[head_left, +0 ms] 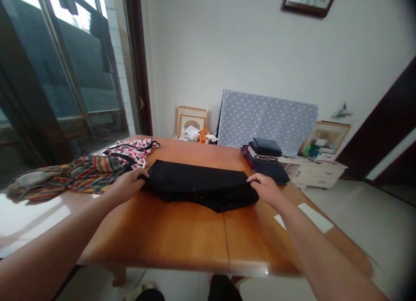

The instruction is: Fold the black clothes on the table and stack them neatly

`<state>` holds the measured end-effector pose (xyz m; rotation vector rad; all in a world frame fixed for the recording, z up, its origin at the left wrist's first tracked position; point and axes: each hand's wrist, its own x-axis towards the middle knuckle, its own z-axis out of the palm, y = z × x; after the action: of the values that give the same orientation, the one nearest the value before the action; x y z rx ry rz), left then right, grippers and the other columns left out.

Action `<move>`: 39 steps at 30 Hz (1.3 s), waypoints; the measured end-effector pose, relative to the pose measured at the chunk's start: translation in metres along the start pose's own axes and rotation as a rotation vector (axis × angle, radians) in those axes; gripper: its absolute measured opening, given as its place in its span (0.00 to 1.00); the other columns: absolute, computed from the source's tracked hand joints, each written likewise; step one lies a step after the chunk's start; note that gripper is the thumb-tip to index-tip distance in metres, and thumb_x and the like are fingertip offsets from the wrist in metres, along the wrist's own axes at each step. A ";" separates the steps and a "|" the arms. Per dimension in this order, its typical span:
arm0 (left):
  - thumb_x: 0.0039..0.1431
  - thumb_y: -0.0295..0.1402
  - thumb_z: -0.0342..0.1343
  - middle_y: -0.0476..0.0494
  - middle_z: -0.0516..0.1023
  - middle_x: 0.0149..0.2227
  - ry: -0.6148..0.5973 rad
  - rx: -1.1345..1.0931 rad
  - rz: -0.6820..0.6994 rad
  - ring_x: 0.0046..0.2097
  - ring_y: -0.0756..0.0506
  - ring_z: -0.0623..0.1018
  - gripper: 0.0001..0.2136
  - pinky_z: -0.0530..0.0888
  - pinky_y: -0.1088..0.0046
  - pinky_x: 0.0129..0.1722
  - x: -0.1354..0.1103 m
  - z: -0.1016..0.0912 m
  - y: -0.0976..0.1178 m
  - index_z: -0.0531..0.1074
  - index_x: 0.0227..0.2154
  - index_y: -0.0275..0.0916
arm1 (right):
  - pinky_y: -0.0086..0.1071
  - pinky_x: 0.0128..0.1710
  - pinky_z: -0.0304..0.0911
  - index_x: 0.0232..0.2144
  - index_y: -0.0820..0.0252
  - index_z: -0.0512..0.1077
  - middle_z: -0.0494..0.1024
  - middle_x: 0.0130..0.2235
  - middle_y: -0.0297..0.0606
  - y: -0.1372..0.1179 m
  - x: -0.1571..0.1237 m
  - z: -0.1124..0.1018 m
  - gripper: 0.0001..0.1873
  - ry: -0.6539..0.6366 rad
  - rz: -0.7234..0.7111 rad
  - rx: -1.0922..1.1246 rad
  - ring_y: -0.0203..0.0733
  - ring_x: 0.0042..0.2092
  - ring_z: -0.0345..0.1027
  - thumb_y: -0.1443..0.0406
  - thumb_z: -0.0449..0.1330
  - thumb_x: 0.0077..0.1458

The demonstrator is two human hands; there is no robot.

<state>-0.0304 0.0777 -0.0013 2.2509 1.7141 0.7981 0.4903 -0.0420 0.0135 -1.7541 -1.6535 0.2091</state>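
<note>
A black folded garment (198,179), perhaps trousers, lies lengthwise across the middle of the wooden table (182,236). My left hand (132,182) pinches its left end between thumb and fingers. At the opposite end, my right hand (261,186) grips the upper right corner of the cloth. Both arms are stretched forward. The layers of the garment overlap, and its lower edge is uneven, dipping lowest right of the middle.
Left on the table lie a striped cloth (87,173) and a red-and-white patterned garment (136,151). A stack of folded clothes (266,160) stands at the back right. White paper (315,218) lies near the right edge. Behind are a dotted grey cover (266,119) and a white cabinet (320,173).
</note>
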 end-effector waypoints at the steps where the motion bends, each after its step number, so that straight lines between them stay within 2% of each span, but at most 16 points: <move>1: 0.51 0.39 0.48 0.49 0.79 0.33 0.007 -0.047 0.005 0.37 0.43 0.78 0.14 0.73 0.71 0.37 0.009 0.003 0.003 0.74 0.38 0.43 | 0.32 0.41 0.65 0.37 0.57 0.77 0.81 0.38 0.36 -0.003 0.013 0.002 0.14 0.016 0.007 -0.008 0.43 0.41 0.73 0.64 0.53 0.53; 5: 0.52 0.38 0.48 0.47 0.79 0.31 0.012 -0.078 -0.007 0.36 0.43 0.78 0.12 0.72 0.71 0.33 0.035 0.016 0.011 0.74 0.33 0.40 | 0.35 0.44 0.63 0.45 0.57 0.76 0.80 0.45 0.41 -0.018 0.040 0.013 0.17 0.100 0.095 -0.238 0.47 0.46 0.72 0.66 0.55 0.54; 8: 0.51 0.37 0.49 0.46 0.78 0.31 -0.011 -0.035 -0.035 0.35 0.42 0.78 0.11 0.71 0.70 0.33 0.042 0.024 0.011 0.74 0.32 0.40 | 0.37 0.48 0.61 0.48 0.56 0.75 0.78 0.49 0.44 -0.033 0.030 0.023 0.18 0.157 0.015 -0.381 0.50 0.50 0.69 0.66 0.56 0.56; 10: 0.51 0.36 0.49 0.46 0.78 0.31 -0.038 -0.031 -0.032 0.36 0.43 0.78 0.11 0.71 0.71 0.33 0.042 0.027 0.009 0.73 0.33 0.40 | 0.34 0.47 0.61 0.43 0.55 0.75 0.79 0.44 0.40 -0.043 0.012 0.029 0.13 0.050 -0.136 -0.322 0.46 0.47 0.69 0.66 0.55 0.58; 12: 0.50 0.36 0.49 0.47 0.78 0.31 -0.061 -0.032 0.000 0.36 0.43 0.77 0.11 0.71 0.71 0.33 0.042 0.027 0.006 0.73 0.33 0.40 | 0.32 0.44 0.62 0.38 0.54 0.76 0.79 0.39 0.37 -0.052 -0.011 0.035 0.09 -0.162 -0.278 -0.249 0.43 0.43 0.69 0.64 0.55 0.59; 14: 0.50 0.36 0.49 0.47 0.78 0.32 -0.069 -0.037 0.035 0.37 0.43 0.77 0.11 0.71 0.72 0.34 0.040 0.025 0.004 0.73 0.33 0.40 | 0.34 0.46 0.61 0.40 0.54 0.76 0.79 0.40 0.37 -0.057 -0.031 0.041 0.09 -0.286 -0.362 -0.264 0.44 0.44 0.69 0.61 0.59 0.58; 17: 0.50 0.37 0.50 0.48 0.77 0.31 -0.065 -0.049 0.042 0.36 0.44 0.76 0.11 0.71 0.72 0.33 0.036 0.021 0.005 0.73 0.34 0.40 | 0.37 0.51 0.58 0.45 0.53 0.76 0.78 0.43 0.39 -0.060 -0.048 0.053 0.13 -0.318 -0.381 -0.350 0.46 0.49 0.68 0.62 0.60 0.57; 21: 0.48 0.36 0.49 0.48 0.76 0.30 -0.061 -0.091 0.011 0.34 0.45 0.75 0.12 0.71 0.72 0.32 0.027 0.012 0.012 0.74 0.34 0.40 | 0.36 0.49 0.57 0.38 0.55 0.76 0.77 0.40 0.39 -0.063 -0.049 0.063 0.11 -0.286 -0.344 -0.359 0.45 0.47 0.68 0.69 0.55 0.57; 25: 0.48 0.37 0.51 0.48 0.77 0.31 -0.066 -0.177 0.025 0.36 0.44 0.75 0.13 0.72 0.71 0.35 0.014 -0.004 0.018 0.74 0.35 0.40 | 0.32 0.40 0.58 0.29 0.57 0.72 0.73 0.33 0.36 -0.060 -0.054 0.046 0.09 -0.302 -0.312 -0.120 0.41 0.38 0.67 0.68 0.52 0.58; 28: 0.49 0.37 0.51 0.49 0.77 0.32 -0.133 -0.230 0.083 0.38 0.43 0.75 0.13 0.73 0.70 0.38 0.001 -0.018 0.015 0.75 0.35 0.40 | 0.31 0.36 0.57 0.25 0.58 0.69 0.71 0.30 0.35 -0.055 -0.068 0.025 0.11 -0.390 -0.286 0.005 0.40 0.35 0.66 0.68 0.51 0.58; 31: 0.49 0.35 0.51 0.48 0.78 0.33 -0.236 -0.179 0.131 0.40 0.42 0.76 0.13 0.72 0.68 0.41 -0.016 -0.030 0.008 0.77 0.35 0.41 | 0.32 0.37 0.58 0.27 0.58 0.73 0.74 0.32 0.35 -0.051 -0.083 0.011 0.10 -0.525 -0.263 0.020 0.40 0.35 0.67 0.69 0.53 0.57; 34: 0.48 0.33 0.52 0.46 0.81 0.40 -0.265 -0.014 0.226 0.46 0.39 0.76 0.15 0.70 0.66 0.48 -0.035 -0.035 0.001 0.79 0.38 0.44 | 0.32 0.41 0.61 0.33 0.56 0.78 0.78 0.36 0.36 -0.047 -0.093 0.007 0.11 -0.587 -0.223 0.051 0.42 0.39 0.71 0.68 0.55 0.56; 36: 0.48 0.32 0.53 0.45 0.80 0.44 -0.221 0.097 0.275 0.49 0.38 0.75 0.17 0.68 0.63 0.52 -0.048 -0.036 0.002 0.79 0.41 0.44 | 0.33 0.40 0.62 0.34 0.56 0.79 0.79 0.36 0.36 -0.045 -0.096 0.006 0.11 -0.562 -0.172 0.072 0.43 0.39 0.72 0.65 0.55 0.58; 39: 0.49 0.32 0.53 0.43 0.78 0.45 -0.109 0.189 0.306 0.49 0.37 0.74 0.17 0.68 0.62 0.51 -0.069 -0.031 0.017 0.77 0.43 0.44 | 0.33 0.39 0.62 0.35 0.57 0.79 0.79 0.35 0.37 -0.045 -0.102 0.005 0.12 -0.438 -0.125 0.066 0.43 0.39 0.72 0.62 0.55 0.60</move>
<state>-0.0454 0.0029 0.0123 2.6742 1.4718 0.5747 0.4340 -0.1376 0.0014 -1.6255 -2.0298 0.6181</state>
